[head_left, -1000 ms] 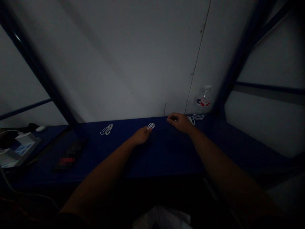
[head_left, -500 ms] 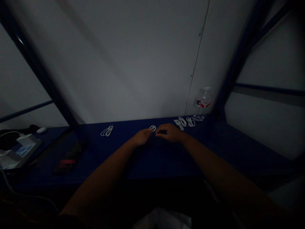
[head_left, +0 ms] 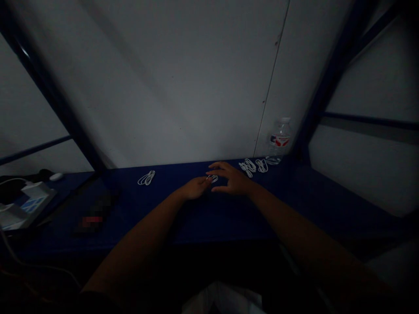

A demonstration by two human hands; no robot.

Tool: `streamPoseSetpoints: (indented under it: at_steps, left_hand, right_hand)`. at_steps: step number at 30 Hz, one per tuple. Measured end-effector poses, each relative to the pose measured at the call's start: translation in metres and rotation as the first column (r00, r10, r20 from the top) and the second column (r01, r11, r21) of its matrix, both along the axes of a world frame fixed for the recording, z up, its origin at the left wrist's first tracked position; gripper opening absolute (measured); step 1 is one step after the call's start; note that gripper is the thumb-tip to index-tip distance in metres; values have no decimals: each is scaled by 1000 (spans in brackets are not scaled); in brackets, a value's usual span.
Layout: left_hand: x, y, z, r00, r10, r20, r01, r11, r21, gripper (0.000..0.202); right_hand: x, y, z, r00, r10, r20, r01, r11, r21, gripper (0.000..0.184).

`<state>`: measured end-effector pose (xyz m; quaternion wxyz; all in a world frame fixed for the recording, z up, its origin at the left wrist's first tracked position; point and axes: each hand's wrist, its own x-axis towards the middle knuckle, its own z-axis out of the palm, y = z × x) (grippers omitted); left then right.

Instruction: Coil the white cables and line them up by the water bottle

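A small coiled white cable (head_left: 214,178) sticks out from the fingers of my left hand (head_left: 195,188), which is closed on it above the blue surface. My right hand (head_left: 231,178) is right beside the coil, its thumb and fingers spread apart around the coil's right side. Whether the right fingers touch the cable I cannot tell. Just beyond my right hand lie several coiled white cables, among them one bundle (head_left: 248,167) and a smaller one (head_left: 262,165). Another white cable coil (head_left: 146,178) rests farther left.
A clear plastic bottle (head_left: 279,141) with a red label stands at the back right of the blue table (head_left: 209,222). On the left are a blurred dark object (head_left: 93,216) and a white power strip (head_left: 32,207) with plugs. A pale wall rises behind.
My right hand's fingers have spread from a curled pinch and reached over the coil. My left hand has shifted slightly right, still gripping the cable.
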<state>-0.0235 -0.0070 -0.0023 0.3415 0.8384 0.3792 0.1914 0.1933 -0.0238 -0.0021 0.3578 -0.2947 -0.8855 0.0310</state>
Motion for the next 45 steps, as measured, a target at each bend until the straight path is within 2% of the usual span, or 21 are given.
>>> streamPoseSetpoints:
  at_steps: [8,16,20,24,27,30,32,37,39,42,45]
  left_hand:
    - [-1,1,-2,999,-49,17,49,998,44,60]
    - [-2,-1,-2,994,-83,67,87,994,-60,57]
    - [-3,-1,-1,985,-101,138,126,974,-189,56]
    - [-3,-1,-1,955,-20,296,127,929,-347,52]
    - [-3,-1,0,925,17,380,151,900,-408,44]
    - [-3,-1,1,901,44,431,179,868,-463,42]
    - [-3,-1,1,898,59,437,171,868,-467,42]
    - [3,-2,-1,951,16,308,82,949,-304,47]
    - [9,-2,-4,950,97,296,-16,965,-263,50]
    - [19,0,-11,873,277,400,-158,939,-305,52]
    - [23,2,-16,838,336,430,-211,926,-314,50]
  right_hand:
    - [-4,0,-7,999,-13,42,13,1000,-2,65]
    - [-7,3,-13,998,-47,-28,46,998,-42,52]
    - [-4,7,-12,997,-3,-80,-12,982,-186,45]
    - [2,12,-15,986,-42,-163,-22,928,-372,34]
    - [3,13,-16,977,-54,-205,-40,903,-428,28]
    - [1,11,-12,983,-60,-175,-8,932,-363,23]
    - [1,9,-9,991,-71,-109,38,960,-277,20]
    - [-2,8,-8,994,-104,23,106,988,-113,19]
    - [-7,6,-8,988,-138,70,142,989,-43,20]
    - [-16,3,-8,973,-202,114,197,979,52,23]
    - [-21,0,-7,965,-230,126,216,970,113,22]
